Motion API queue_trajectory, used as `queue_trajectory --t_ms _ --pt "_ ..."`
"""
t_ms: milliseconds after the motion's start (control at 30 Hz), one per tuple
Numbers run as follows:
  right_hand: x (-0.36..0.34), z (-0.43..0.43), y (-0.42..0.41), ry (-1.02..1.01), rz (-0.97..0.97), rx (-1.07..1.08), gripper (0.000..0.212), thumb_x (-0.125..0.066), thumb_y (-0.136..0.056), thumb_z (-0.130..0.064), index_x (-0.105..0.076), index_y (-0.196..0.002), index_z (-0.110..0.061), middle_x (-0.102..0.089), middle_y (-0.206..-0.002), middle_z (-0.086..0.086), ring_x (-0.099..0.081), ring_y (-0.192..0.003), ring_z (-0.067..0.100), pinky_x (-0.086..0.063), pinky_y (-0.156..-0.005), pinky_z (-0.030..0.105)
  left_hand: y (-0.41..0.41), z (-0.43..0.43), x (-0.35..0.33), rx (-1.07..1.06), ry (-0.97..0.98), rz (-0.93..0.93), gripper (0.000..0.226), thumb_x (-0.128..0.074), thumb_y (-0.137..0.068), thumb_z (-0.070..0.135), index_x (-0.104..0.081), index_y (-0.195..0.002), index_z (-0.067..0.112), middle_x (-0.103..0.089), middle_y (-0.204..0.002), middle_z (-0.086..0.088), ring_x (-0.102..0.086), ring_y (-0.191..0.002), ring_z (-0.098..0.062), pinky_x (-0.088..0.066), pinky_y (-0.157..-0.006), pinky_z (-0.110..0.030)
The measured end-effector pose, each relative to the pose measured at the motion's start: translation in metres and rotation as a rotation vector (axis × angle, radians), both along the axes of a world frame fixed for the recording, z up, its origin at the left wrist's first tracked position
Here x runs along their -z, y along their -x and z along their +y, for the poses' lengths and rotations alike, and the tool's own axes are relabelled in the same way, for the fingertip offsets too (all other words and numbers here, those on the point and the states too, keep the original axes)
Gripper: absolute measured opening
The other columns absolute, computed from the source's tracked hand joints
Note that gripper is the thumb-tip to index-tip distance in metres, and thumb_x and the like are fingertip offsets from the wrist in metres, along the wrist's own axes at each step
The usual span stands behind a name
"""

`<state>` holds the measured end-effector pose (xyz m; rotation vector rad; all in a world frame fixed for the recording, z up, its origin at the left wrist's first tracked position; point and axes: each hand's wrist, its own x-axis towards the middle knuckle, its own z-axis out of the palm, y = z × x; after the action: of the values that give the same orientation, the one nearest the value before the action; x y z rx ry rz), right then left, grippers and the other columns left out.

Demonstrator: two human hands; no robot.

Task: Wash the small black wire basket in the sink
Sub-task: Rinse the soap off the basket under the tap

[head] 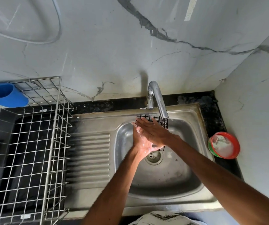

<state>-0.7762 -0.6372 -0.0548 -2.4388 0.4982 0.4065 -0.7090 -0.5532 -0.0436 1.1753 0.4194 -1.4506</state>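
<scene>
Small black wire basket (153,118) is over the sink (187,127) bowl, below the faucet (159,101), mostly covered by both hands. Right hand (153,130) lies flat on top, fingers straight. Soapy left hand (141,143) is beneath; its grip cannot be determined
</scene>
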Motion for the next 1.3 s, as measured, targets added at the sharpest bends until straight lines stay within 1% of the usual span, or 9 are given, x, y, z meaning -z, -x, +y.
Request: queue_trajectory --t_ms 233,400,533,700,800,900,1033,1200,1300 --pt "0.000 -0.018 0.003 -0.024 0.011 0.082 0.087 0.010 -0.088 -0.063 0.007 -0.161 -0.016 0.017 -0.166 -0.002 0.019 -0.147 0.003 0.011 -0.120 0.024 -0.004 0.005 0.001 0.276 -0.020 -0.178 0.083 -0.023 -0.105 0.070 -0.058 -0.143 0.006 -0.061 -0.143 -0.022 -0.061 -0.131 -0.035 -0.049 -0.110 -0.047" --pt "0.006 -0.024 0.038 -0.082 0.022 0.236 0.063 -0.010 -0.106 -0.049 0.005 -0.161 -0.019 -0.001 -0.170 0.003 -0.002 -0.156 0.015 -0.003 -0.127 0.036 -0.006 0.009 0.008 0.422 -0.040 -0.243 0.070 -0.035 -0.109 0.057 -0.058 -0.132 -0.005 -0.070 -0.129 -0.024 -0.070 -0.118 -0.031 -0.055 -0.101 -0.037" --pt "0.018 -0.006 0.072 -0.078 -0.105 0.320 0.076 0.005 -0.096 -0.070 0.005 -0.159 -0.028 0.005 -0.169 -0.005 0.010 -0.155 0.007 -0.003 -0.128 0.045 -0.008 0.012 0.012 0.413 -0.070 -0.247 0.061 -0.034 -0.111 0.052 -0.061 -0.121 -0.002 -0.074 -0.114 -0.021 -0.073 -0.105 -0.028 -0.056 -0.093 -0.037" --pt "0.004 0.035 0.090 -0.068 -0.154 0.309 0.070 -0.004 -0.102 -0.058 0.015 -0.159 -0.024 0.024 -0.166 -0.007 0.023 -0.151 0.005 0.013 -0.123 0.030 -0.006 0.012 0.007 0.373 -0.112 -0.230 0.052 -0.036 -0.113 0.043 -0.059 -0.116 -0.003 -0.065 -0.129 -0.024 -0.063 -0.121 -0.036 -0.052 -0.098 -0.042" --pt "-0.001 0.045 0.087 -0.051 -0.144 0.250 0.075 0.000 -0.100 -0.062 0.017 -0.159 -0.020 0.026 -0.165 -0.003 0.026 -0.150 0.005 0.013 -0.123 0.029 -0.004 0.010 0.004 0.383 -0.136 -0.298 0.050 -0.033 -0.115 0.036 -0.047 -0.145 -0.002 -0.056 -0.145 -0.028 -0.058 -0.133 -0.038 -0.050 -0.091 -0.037" --pt "-0.001 0.042 0.074 -0.027 -0.120 0.180 0.078 0.003 -0.098 -0.065 0.018 -0.158 -0.018 0.028 -0.165 -0.001 0.027 -0.150 0.006 0.014 -0.123 0.031 -0.007 0.010 0.007 0.400 -0.148 -0.390 0.051 -0.034 -0.115 0.036 -0.041 -0.152 0.002 -0.058 -0.144 -0.026 -0.068 -0.116 -0.031 -0.051 -0.085 -0.035" --pt "0.005 0.023 0.041 0.015 -0.073 0.099 0.082 0.010 -0.095 -0.067 0.016 -0.159 -0.015 0.025 -0.166 0.001 0.025 -0.152 0.011 0.014 -0.124 0.040 -0.019 0.015 0.015 0.430 -0.172 -0.457 0.042 -0.034 -0.115 0.036 -0.060 -0.119 0.004 -0.069 -0.115 -0.017 -0.071 -0.089 -0.020 -0.060 -0.088 -0.040" --pt "0.012 -0.003 -0.004 -0.053 0.038 0.161 0.075 -0.004 -0.103 -0.060 0.014 -0.159 -0.014 0.019 -0.167 0.004 0.015 -0.154 0.015 0.008 -0.124 0.039 -0.030 0.019 0.012 0.456 -0.183 -0.465 0.040 -0.033 -0.116 0.029 -0.057 -0.130 0.001 -0.068 -0.126 -0.026 -0.073 -0.100 -0.032 -0.060 -0.069 -0.029" --pt "0.014 -0.015 -0.021 -0.174 0.077 0.235 0.077 -0.010 -0.104 -0.061 0.012 -0.160 -0.013 0.016 -0.167 0.003 0.012 -0.154 0.015 0.002 -0.123 0.036 -0.035 0.023 0.013 0.468 -0.148 -0.464 0.044 -0.035 -0.115 0.035 -0.059 -0.130 0.000 -0.079 -0.103 -0.016 -0.078 -0.082 -0.020 -0.060 -0.071 -0.030"
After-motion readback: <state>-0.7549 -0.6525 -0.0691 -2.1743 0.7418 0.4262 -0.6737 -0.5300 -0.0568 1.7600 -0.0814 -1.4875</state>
